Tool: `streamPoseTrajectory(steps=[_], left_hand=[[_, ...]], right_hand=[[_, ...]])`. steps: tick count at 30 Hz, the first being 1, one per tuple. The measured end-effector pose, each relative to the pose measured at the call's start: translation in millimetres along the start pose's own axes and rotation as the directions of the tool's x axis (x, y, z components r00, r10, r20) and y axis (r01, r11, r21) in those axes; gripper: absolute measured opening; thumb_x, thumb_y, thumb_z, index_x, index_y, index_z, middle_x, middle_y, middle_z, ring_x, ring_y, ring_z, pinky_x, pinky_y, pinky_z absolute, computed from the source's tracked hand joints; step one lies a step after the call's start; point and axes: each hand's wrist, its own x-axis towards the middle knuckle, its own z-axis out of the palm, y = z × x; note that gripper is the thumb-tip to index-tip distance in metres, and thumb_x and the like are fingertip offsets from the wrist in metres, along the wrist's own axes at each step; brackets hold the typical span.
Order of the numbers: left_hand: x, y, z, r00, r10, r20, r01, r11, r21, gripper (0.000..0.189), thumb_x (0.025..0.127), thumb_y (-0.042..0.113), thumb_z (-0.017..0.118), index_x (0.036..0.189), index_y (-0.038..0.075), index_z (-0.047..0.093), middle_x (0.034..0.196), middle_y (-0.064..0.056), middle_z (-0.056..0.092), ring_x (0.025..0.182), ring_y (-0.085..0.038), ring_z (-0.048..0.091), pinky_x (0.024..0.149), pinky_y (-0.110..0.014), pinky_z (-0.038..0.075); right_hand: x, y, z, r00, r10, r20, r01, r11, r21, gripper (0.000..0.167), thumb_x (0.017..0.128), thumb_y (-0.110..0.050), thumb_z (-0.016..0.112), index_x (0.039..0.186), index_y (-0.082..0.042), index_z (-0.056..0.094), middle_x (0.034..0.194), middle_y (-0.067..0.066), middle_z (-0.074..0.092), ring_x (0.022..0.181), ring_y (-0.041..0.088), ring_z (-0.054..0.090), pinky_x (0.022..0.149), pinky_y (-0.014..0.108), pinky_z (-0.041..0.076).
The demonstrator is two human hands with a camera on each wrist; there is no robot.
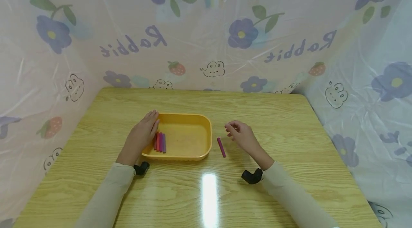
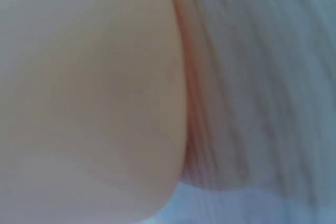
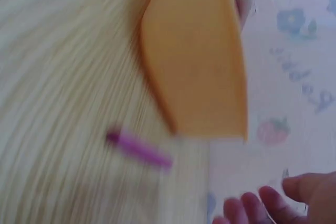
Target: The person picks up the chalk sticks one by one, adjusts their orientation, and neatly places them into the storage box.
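My left hand (image 1: 143, 133) rests over the left rim of a yellow-orange tray (image 1: 185, 158), its fingers straight and covering that edge. Several slim crayon-like sticks (image 1: 161, 142) in red, pink and purple lie side by side inside, against the tray's left end. One magenta stick (image 1: 221, 147) lies on the table just right of the tray; the right wrist view shows this stick (image 3: 139, 150) blurred, with one darker end. Beyond it, up and to the right, my right hand (image 1: 243, 135) hovers with loosely bent fingers and nothing in them.
The wood-grain table (image 1: 273, 199) carries a bright light reflection near its front. A patterned curtain (image 1: 206, 42) with flowers and rabbits closes in the back and both sides. Black wrist-worn pieces (image 1: 252, 176) sit at both cuffs. Skin and blurred stripes fill the left wrist view.
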Motion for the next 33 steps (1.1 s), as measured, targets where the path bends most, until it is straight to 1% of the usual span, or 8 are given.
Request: streamPoseTrajectory(steps=[2, 5, 7, 8, 13, 18, 24, 33], left_hand=[[-0.5, 0.1, -0.6, 1.0, -0.002, -0.003, 0.002, 1.0, -0.002, 0.047, 0.098, 0.021, 0.048, 0.137, -0.004, 0.041, 0.142, -0.019, 0.038, 0.132, -0.032, 0.033, 0.105, -0.048, 0.031], [-1.0, 0.0, -1.8, 1.0, -0.003, -0.002, 0.003, 1.0, -0.002, 0.047, 0.099, 0.022, 0.047, 0.138, -0.004, 0.041, 0.142, -0.019, 0.038, 0.133, -0.032, 0.032, 0.105, -0.048, 0.03], [-1.4, 0.0, -2.4, 1.0, -0.006, 0.0, 0.006, 1.0, 0.002, 0.048, 0.099, 0.022, 0.047, 0.138, -0.004, 0.041, 0.142, -0.019, 0.038, 0.133, -0.031, 0.032, 0.106, -0.047, 0.03], [-1.4, -0.2, -2.6, 1.0, -0.006, 0.004, 0.006, 1.0, 0.004, 0.048, 0.099, 0.023, 0.047, 0.138, -0.004, 0.041, 0.143, -0.019, 0.038, 0.133, -0.032, 0.032, 0.105, -0.048, 0.03], [-1.6, -0.2, -3.4, 1.0, -0.006, 0.015, 0.006, 1.0, 0.006, 0.047, 0.099, 0.022, 0.046, 0.138, -0.004, 0.04, 0.143, -0.019, 0.037, 0.133, -0.032, 0.032, 0.105, -0.048, 0.031], [-1.5, 1.0, -3.4, 1.0, -0.013, 0.021, 0.013, 1.0, 0.002, 0.047, 0.099, 0.022, 0.047, 0.138, -0.004, 0.04, 0.143, -0.019, 0.037, 0.133, -0.031, 0.031, 0.106, -0.048, 0.03], [-1.7, 0.7, -1.4, 0.999, -0.017, 0.027, 0.017, 1.0, -0.003, 0.048, 0.099, 0.022, 0.046, 0.139, -0.003, 0.04, 0.144, -0.018, 0.036, 0.134, -0.031, 0.031, 0.106, -0.047, 0.029], [-1.4, 2.9, -2.2, 1.0, -0.002, 0.018, 0.002, 1.0, 0.004, 0.048, 0.099, 0.021, 0.047, 0.139, -0.004, 0.039, 0.143, -0.019, 0.036, 0.133, -0.032, 0.031, 0.106, -0.047, 0.03]], right_hand=[[-2.2, 9, -12, 1.0, 0.005, -0.017, -0.007, 0.995, -0.1, 0.036, 0.096, -0.035, 0.052, 0.108, -0.003, 0.063, 0.1, 0.017, 0.064, 0.085, 0.029, 0.063, 0.072, 0.042, 0.055], [-5.8, 20, -28, 0.999, 0.028, -0.032, -0.035, 0.972, -0.231, 0.033, 0.095, -0.034, 0.053, 0.107, -0.006, 0.063, 0.099, 0.011, 0.064, 0.088, 0.026, 0.061, 0.077, 0.043, 0.052], [-8.0, 26, -36, 0.998, 0.053, -0.032, -0.06, 0.952, -0.301, 0.031, 0.094, -0.034, 0.054, 0.106, -0.007, 0.063, 0.1, 0.008, 0.063, 0.091, 0.025, 0.059, 0.079, 0.043, 0.05], [-8.8, 30, -39, 0.997, 0.073, -0.03, -0.079, 0.946, -0.315, 0.03, 0.094, -0.033, 0.055, 0.106, -0.007, 0.063, 0.099, 0.008, 0.063, 0.092, 0.025, 0.059, 0.079, 0.043, 0.05], [-10.3, 45, -48, 0.992, 0.126, 0.002, -0.117, 0.927, -0.355, 0.029, 0.093, -0.03, 0.059, 0.106, -0.003, 0.061, 0.098, 0.009, 0.062, 0.09, 0.025, 0.059, 0.076, 0.041, 0.051], [-10.3, 53, -46, 0.992, 0.117, 0.048, -0.092, 0.926, -0.365, 0.026, 0.091, -0.027, 0.061, 0.101, -0.002, 0.061, 0.091, 0.007, 0.062, 0.084, 0.022, 0.059, 0.076, 0.039, 0.05], [-12.2, 52, -43, 0.987, 0.14, 0.082, -0.097, 0.914, -0.395, 0.028, 0.089, -0.03, 0.064, 0.095, -0.003, 0.061, 0.087, 0.006, 0.062, 0.079, 0.019, 0.057, 0.073, 0.038, 0.049], [-12.3, 45, -40, 0.974, 0.205, 0.099, -0.146, 0.897, -0.417, 0.026, 0.088, -0.029, 0.065, 0.089, -0.003, 0.058, 0.083, 0.006, 0.058, 0.071, 0.018, 0.051, 0.065, 0.033, 0.046]])
